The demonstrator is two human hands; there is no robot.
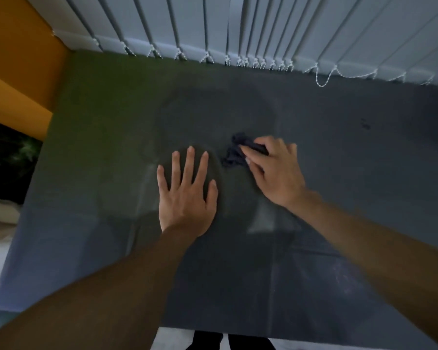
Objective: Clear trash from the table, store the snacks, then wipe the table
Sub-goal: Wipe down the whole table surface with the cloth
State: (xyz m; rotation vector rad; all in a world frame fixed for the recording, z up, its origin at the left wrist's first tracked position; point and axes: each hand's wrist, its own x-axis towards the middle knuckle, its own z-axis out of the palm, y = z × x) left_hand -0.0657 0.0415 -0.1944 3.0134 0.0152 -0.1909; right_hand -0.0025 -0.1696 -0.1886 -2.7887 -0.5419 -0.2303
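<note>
Risk: bunched cloth [234, 152], gripped by right hand [276, 170] at frame centre, covered little bench [364, 198]; dark specks [365, 124] upper right could be missed; left hand [187, 195] lay spread flat.

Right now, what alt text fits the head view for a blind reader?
The right hand holds a crumpled dark cloth against a dark table; the left hand lies flat beside it, fingers spread. Vertical blinds hang behind.

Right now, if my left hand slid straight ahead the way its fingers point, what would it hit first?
Nothing on the table: the left hand passes left of the dark cloth and likely reaches the vertical blinds at the far edge.
</note>
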